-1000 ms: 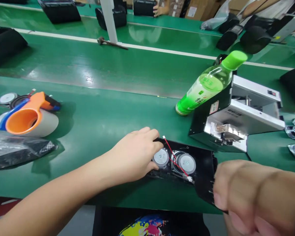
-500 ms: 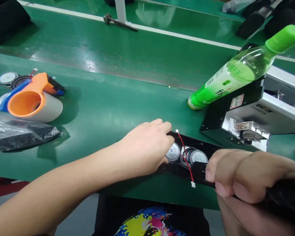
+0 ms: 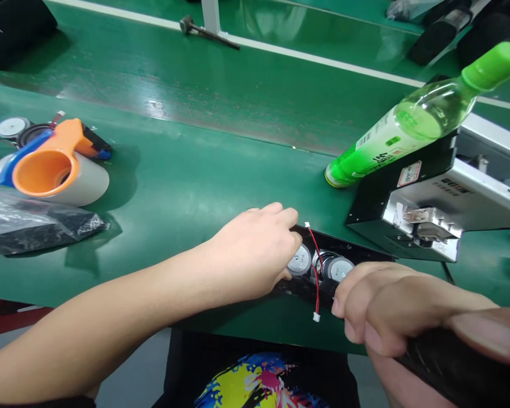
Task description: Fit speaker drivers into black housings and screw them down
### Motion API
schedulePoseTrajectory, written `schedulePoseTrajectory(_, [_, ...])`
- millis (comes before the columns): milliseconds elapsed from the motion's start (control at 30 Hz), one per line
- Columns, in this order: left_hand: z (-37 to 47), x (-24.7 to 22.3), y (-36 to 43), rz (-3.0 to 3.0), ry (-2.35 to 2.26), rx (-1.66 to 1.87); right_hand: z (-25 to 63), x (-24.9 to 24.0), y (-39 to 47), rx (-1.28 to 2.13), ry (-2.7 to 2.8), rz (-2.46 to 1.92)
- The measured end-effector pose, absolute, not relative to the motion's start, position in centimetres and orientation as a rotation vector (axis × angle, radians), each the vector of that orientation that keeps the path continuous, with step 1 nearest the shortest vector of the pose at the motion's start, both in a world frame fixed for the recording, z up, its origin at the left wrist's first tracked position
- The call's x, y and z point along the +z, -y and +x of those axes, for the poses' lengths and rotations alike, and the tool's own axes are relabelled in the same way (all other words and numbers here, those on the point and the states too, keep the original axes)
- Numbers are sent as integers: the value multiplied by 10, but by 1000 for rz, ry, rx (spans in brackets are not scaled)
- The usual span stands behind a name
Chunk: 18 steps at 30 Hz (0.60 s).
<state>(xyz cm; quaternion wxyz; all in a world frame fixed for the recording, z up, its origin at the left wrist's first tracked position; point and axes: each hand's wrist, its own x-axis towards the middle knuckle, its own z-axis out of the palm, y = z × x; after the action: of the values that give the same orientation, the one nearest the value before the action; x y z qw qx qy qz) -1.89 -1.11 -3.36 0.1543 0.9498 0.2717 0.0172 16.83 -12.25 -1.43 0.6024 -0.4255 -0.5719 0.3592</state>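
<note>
Gripping the left end of a black housing (image 3: 338, 246), the left hand (image 3: 259, 255) curls its fingers over the far edge, with the thumb nearer the body. The right hand (image 3: 391, 306) is closed around a thick black handle (image 3: 459, 368); whether that tool's front end touches the housing, I cannot tell against the dark surface. The housing lies on the green bench (image 3: 187, 192) between both hands. Inside it, a round silver speaker (image 3: 300, 262) sits right beside the left fingers, and a second speaker (image 3: 339, 268) lies just beyond the right knuckles, partly covered by them. Red wires (image 3: 318, 292) run between the hands, one white connector (image 3: 317, 317) hanging over the near edge.

Beyond the right hand is a black-and-silver machine (image 3: 425, 198), a green-capped bottle (image 3: 391, 141) just beside it. Well to the left of the left hand are an orange-rimmed roll (image 3: 80, 181), a clear plastic bag (image 3: 46, 221) and loose speakers (image 3: 12, 127). Farther ahead of both hands lies a hammer (image 3: 208, 35).
</note>
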Motion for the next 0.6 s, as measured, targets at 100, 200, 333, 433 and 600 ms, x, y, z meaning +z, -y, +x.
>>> schedulePoseTrajectory(100, [-19, -34, 12, 2714, -781, 57, 163, -13, 119, 812, 1398, -936])
schedulePoseTrajectory(200, [-18, -34, 12, 2704, -784, 50, 158, -10, 116, 795, 1427, -917])
schedulePoseTrajectory(333, [-18, -33, 12, 2706, -780, 55, 153, -12, 117, 758, 1356, -905])
schedulePoseTrajectory(433, [-19, -33, 13, 2699, -784, 66, 155, -17, 120, 810, 1370, -881])
schedulePoseTrajectory(600, [-20, -35, 13, 2695, -783, 83, 163, -22, 126, 843, 1232, -980])
